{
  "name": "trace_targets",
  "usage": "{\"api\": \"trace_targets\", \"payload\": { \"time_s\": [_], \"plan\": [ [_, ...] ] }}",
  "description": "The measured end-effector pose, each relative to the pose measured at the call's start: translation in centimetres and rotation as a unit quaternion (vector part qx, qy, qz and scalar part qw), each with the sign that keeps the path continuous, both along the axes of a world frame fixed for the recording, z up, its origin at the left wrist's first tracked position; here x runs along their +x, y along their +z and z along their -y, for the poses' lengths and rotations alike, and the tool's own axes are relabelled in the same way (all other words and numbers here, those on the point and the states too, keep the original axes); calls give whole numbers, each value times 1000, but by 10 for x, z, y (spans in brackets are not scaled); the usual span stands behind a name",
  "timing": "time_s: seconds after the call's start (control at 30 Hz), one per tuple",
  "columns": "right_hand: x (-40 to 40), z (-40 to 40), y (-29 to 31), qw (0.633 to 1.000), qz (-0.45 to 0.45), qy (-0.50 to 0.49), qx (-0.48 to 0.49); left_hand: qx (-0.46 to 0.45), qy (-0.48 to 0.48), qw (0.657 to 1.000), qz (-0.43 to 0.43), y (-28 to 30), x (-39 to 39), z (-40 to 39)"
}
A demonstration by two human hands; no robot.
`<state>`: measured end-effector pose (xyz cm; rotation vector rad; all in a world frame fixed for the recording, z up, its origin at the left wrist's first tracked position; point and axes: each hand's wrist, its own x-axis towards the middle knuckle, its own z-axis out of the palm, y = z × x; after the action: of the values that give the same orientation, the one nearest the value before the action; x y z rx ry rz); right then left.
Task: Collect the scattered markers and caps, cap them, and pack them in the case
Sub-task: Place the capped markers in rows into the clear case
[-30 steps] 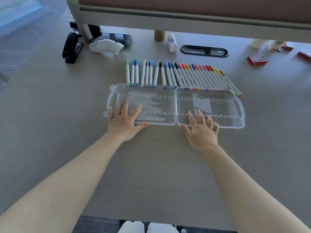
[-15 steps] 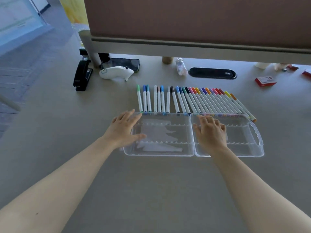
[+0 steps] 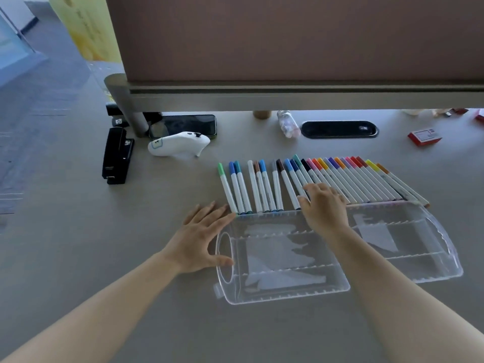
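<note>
Head view of a grey bench (image 3: 78, 258). A clear case (image 3: 288, 258) lies opened flat in two halves, its near wall toward the viewer; both halves show ribbed slots and hold no markers. Behind its far wall lies a row of capped markers (image 3: 353, 184), white barrels side by side, caps pointing away; about twenty-four can be counted, though the right hand (image 3: 324, 208) covers the near ends of several in the middle and the rightmost ones crowd together, so the count is approximate. The near tips are partly hidden behind the case wall. No loose cap can be made out. The left hand (image 3: 199, 239) lies flat with fingers (image 3: 209, 213) spread, the thumb touching the handle end of the left half and the fingertips close to the green marker (image 3: 226, 187) at the row's left end; it grips nothing. The right hand reaches over the hinge, its fingers loosely bent and resting on the markers near the dark blue ones; whether any marker is pinched cannot be told. At the rear stand one black stapler (image 3: 117, 155), one white controller (image 3: 178, 146), one phone (image 3: 186, 125), one small bottle (image 3: 288, 124), one cable grommet (image 3: 339, 129) and one red box (image 3: 424, 136); a partition (image 3: 288, 40) cuts off further objects at the far right.
</note>
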<state>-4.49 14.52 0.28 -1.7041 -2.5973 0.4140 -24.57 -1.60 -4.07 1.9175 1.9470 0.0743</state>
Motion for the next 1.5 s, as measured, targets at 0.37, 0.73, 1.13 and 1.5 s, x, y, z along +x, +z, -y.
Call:
{"api": "trace_targets", "payload": {
  "time_s": [0.37,0.73,1.13,1.5],
  "plan": [
    [-14,-25,-12,995,-59,-64,47,64,-23,997,-41,-9,-8,3],
    [-17,-42,-17,992,-101,-68,15,90,-20,994,-64,-11,-7,3],
    [-18,-30,11,781,-508,-246,-267,126,-12,989,-72,-15,-5,3],
    [-20,35,23,804,-375,-80,-455,87,0,996,-34,-11,-2,5]
  ]
}}
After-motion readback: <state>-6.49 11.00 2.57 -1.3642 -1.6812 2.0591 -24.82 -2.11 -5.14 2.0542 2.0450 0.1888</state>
